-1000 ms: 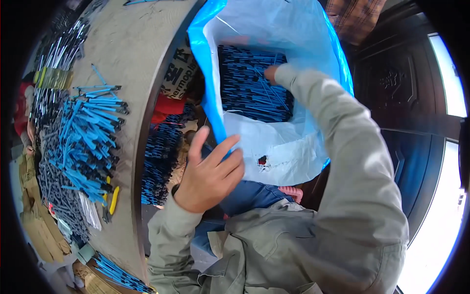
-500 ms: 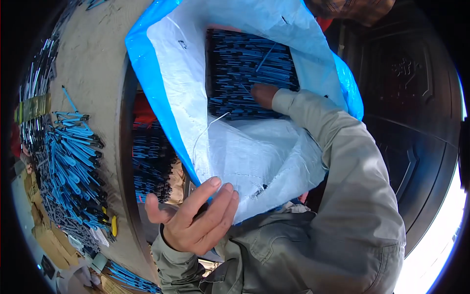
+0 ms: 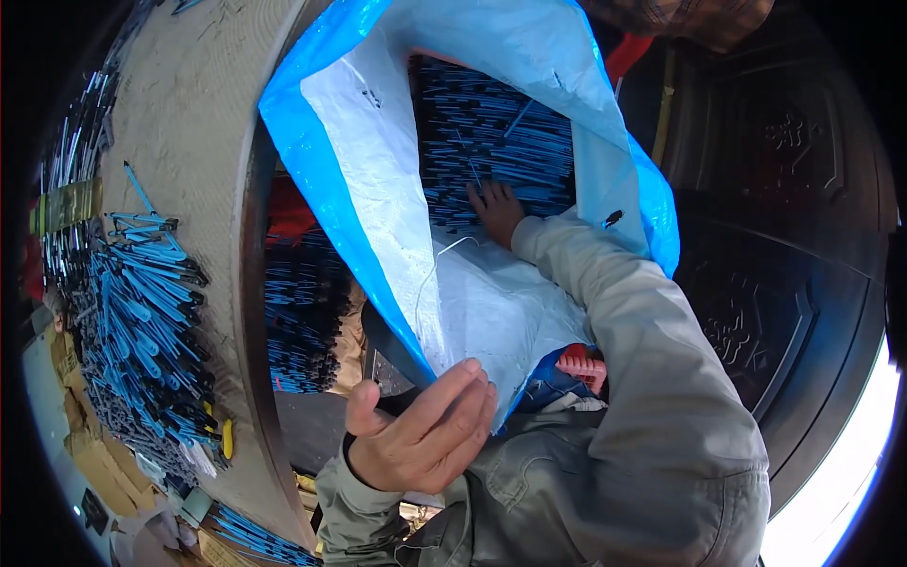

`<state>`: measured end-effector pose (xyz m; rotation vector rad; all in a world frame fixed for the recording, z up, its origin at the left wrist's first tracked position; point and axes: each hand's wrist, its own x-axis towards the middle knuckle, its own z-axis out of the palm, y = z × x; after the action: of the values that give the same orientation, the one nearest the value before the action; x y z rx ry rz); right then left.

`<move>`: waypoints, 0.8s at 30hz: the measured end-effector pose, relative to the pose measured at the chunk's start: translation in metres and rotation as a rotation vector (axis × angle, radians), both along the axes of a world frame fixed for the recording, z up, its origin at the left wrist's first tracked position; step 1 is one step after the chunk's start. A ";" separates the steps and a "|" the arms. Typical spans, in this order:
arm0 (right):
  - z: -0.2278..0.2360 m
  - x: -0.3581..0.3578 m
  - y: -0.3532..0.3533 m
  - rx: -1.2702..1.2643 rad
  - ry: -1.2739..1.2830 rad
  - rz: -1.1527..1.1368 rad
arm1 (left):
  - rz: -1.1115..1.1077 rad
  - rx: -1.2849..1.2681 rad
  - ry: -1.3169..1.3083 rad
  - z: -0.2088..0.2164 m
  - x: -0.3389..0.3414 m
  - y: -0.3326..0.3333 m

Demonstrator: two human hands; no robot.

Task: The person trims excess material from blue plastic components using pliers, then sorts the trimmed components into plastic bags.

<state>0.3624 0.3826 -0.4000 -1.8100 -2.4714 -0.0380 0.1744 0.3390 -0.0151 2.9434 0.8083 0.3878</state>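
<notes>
A large plastic bag (image 3: 378, 161), blue outside and white inside, gapes open in front of me. Many slim blue-and-black sticks (image 3: 501, 123) lie packed in it; their exact kind I cannot make out. My right hand (image 3: 496, 213) reaches inside with its fingers spread, resting on the near edge of the packed sticks. At the bag's near rim is my left hand (image 3: 425, 435), open, its fingers stretched against the plastic and its thumb apart. A thin white string (image 3: 436, 269) hangs over the bag's inner wall.
On the table (image 3: 203, 113) to my left lies a pile of similar blue sticks (image 3: 146, 302), with a yellow-handled tool (image 3: 227, 438) beside it. More sticks (image 3: 302, 312) are stacked beneath the table edge. A dark panelled door (image 3: 784, 236) stands at right. Someone's checked sleeve (image 3: 699, 19) shows far off.
My right hand has shifted toward me and left, its fingers now spread on the sticks. The bag's near rim has drawn in, and my left hand has moved right with it.
</notes>
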 end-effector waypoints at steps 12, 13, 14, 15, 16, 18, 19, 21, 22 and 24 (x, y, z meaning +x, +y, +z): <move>0.037 0.002 0.015 -0.442 0.153 -0.040 | 0.031 -0.054 -0.067 -0.008 -0.006 -0.004; 0.041 0.006 0.012 -0.480 0.177 -0.041 | 0.036 -0.070 -0.082 -0.009 -0.006 -0.005; 0.043 0.009 0.009 -0.517 0.201 -0.041 | 0.036 -0.070 -0.081 -0.009 -0.006 -0.005; 0.044 0.010 0.008 -0.555 0.224 -0.042 | 0.044 -0.071 -0.085 -0.009 -0.007 -0.004; 0.040 0.009 0.007 -0.556 0.222 -0.045 | 0.049 -0.074 -0.094 -0.010 -0.006 -0.004; 0.025 -0.004 0.008 -0.515 0.167 -0.066 | 0.057 -0.074 -0.100 -0.010 -0.005 -0.003; 0.021 -0.007 0.009 -0.492 0.141 -0.073 | 0.057 -0.085 -0.091 -0.011 -0.005 -0.003; 0.019 -0.006 0.012 -0.486 0.161 -0.068 | 0.058 -0.103 -0.071 -0.011 -0.007 -0.002; 0.021 -0.005 0.015 -0.482 0.179 -0.065 | 0.062 -0.097 -0.068 -0.011 -0.008 -0.002; 0.028 0.004 0.019 -0.475 0.194 -0.062 | 0.082 -0.127 -0.086 -0.011 -0.009 -0.004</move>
<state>0.3661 0.4017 -0.3719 -1.9333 -2.4257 0.7429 0.1652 0.3350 -0.0260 2.7640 0.9090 0.4472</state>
